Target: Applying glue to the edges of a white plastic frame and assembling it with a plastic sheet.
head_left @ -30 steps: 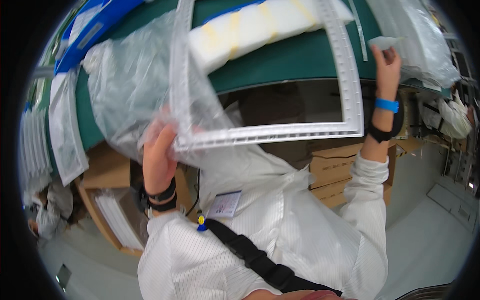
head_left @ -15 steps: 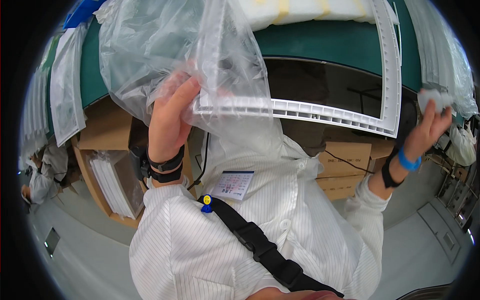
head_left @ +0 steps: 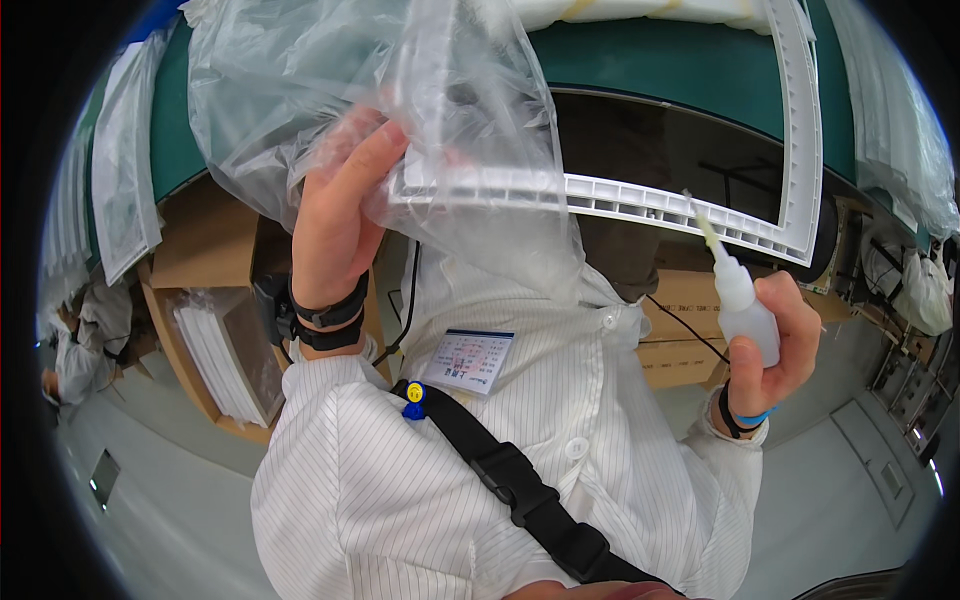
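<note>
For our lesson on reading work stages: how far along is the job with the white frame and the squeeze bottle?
Done: the white frame is partly out of its clear plastic bag. In hand: the left hand grips the bagged corner; the right hand holds the squeeze bottle, nozzle just below the frame's edge. Left: no liquid shows on the frame.

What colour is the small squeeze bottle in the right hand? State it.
Translucent white, with a pale yellowish nozzle: the squeeze bottle in the right hand, seen in the head view.
</note>
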`<state>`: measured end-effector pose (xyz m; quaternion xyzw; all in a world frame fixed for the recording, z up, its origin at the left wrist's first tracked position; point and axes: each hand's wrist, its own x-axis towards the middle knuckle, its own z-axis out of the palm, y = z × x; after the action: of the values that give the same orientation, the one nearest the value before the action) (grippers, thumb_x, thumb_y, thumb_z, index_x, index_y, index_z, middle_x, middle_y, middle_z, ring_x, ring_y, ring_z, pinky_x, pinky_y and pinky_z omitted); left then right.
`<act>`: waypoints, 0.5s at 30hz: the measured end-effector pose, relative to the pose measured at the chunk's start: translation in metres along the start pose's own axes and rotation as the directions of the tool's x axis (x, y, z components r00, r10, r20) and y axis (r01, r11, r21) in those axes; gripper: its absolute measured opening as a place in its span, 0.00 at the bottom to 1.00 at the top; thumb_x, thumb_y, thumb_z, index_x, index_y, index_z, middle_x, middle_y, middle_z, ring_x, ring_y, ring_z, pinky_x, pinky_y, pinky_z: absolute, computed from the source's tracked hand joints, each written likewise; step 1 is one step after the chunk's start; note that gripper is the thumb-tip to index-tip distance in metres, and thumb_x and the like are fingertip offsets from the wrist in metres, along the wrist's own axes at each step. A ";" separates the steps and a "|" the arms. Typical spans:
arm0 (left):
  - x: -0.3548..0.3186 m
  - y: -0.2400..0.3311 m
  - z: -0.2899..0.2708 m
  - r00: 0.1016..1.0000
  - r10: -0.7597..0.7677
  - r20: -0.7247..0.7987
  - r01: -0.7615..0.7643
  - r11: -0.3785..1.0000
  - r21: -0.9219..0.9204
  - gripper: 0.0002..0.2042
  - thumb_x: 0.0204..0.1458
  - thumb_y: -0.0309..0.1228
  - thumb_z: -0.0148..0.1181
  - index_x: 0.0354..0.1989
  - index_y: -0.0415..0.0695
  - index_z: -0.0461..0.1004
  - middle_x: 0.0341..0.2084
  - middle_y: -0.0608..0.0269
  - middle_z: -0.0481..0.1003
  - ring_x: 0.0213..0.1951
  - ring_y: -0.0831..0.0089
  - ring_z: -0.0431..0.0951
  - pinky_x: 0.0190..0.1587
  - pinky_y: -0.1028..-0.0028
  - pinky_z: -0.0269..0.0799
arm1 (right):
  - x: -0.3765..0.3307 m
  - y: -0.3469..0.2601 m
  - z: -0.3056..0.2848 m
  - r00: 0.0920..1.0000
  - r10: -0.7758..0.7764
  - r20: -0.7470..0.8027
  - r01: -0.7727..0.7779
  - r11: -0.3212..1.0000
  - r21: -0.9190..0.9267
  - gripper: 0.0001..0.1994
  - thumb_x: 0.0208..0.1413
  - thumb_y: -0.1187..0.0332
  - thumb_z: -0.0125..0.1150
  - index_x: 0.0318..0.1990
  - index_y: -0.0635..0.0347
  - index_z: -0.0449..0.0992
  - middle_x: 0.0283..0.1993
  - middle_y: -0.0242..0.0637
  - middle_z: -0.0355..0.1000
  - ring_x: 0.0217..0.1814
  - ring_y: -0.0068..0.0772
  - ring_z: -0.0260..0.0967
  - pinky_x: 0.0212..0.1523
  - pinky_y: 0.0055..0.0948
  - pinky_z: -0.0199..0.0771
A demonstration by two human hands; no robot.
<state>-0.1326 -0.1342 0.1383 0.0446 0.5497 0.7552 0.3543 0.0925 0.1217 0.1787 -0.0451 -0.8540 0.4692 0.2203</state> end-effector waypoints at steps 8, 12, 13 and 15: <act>-0.001 0.001 0.000 0.998 0.026 0.050 -0.025 1.000 -0.018 0.18 0.57 0.33 0.51 0.51 0.32 0.66 0.39 0.52 0.77 0.41 0.69 0.78 0.47 0.74 0.70 | 0.017 -0.012 -0.010 0.995 -0.058 0.081 0.065 0.994 -0.092 0.17 0.45 0.64 0.63 0.39 0.68 0.74 0.19 0.35 0.65 0.19 0.26 0.55 0.19 0.25 0.52; -0.002 0.001 -0.004 0.998 -0.016 0.066 0.018 0.999 -0.042 0.18 0.57 0.33 0.51 0.51 0.32 0.66 0.39 0.52 0.76 0.41 0.70 0.78 0.47 0.74 0.70 | 0.032 -0.021 -0.016 0.988 -0.053 0.146 0.076 0.985 -0.158 0.18 0.41 0.66 0.63 0.38 0.70 0.75 0.20 0.38 0.69 0.18 0.26 0.56 0.18 0.24 0.53; -0.001 0.000 -0.005 0.998 -0.025 0.064 0.028 0.999 -0.044 0.18 0.57 0.33 0.51 0.51 0.32 0.66 0.39 0.52 0.76 0.41 0.70 0.78 0.47 0.74 0.70 | 0.037 -0.025 -0.016 0.983 -0.065 0.169 0.096 0.979 -0.181 0.18 0.39 0.67 0.63 0.38 0.71 0.76 0.21 0.39 0.70 0.17 0.26 0.56 0.17 0.23 0.52; -0.001 -0.002 -0.004 0.999 -0.014 0.051 0.016 0.999 -0.045 0.18 0.57 0.33 0.51 0.51 0.32 0.66 0.40 0.53 0.76 0.41 0.70 0.78 0.47 0.75 0.70 | 0.049 -0.033 -0.016 0.975 -0.084 0.207 0.129 0.968 -0.217 0.18 0.37 0.68 0.62 0.37 0.72 0.76 0.21 0.39 0.71 0.16 0.25 0.55 0.17 0.22 0.52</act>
<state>-0.1332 -0.1379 0.1354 0.0516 0.5237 0.7633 0.3747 0.0593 0.1299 0.2302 0.0224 -0.9211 0.3570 0.1535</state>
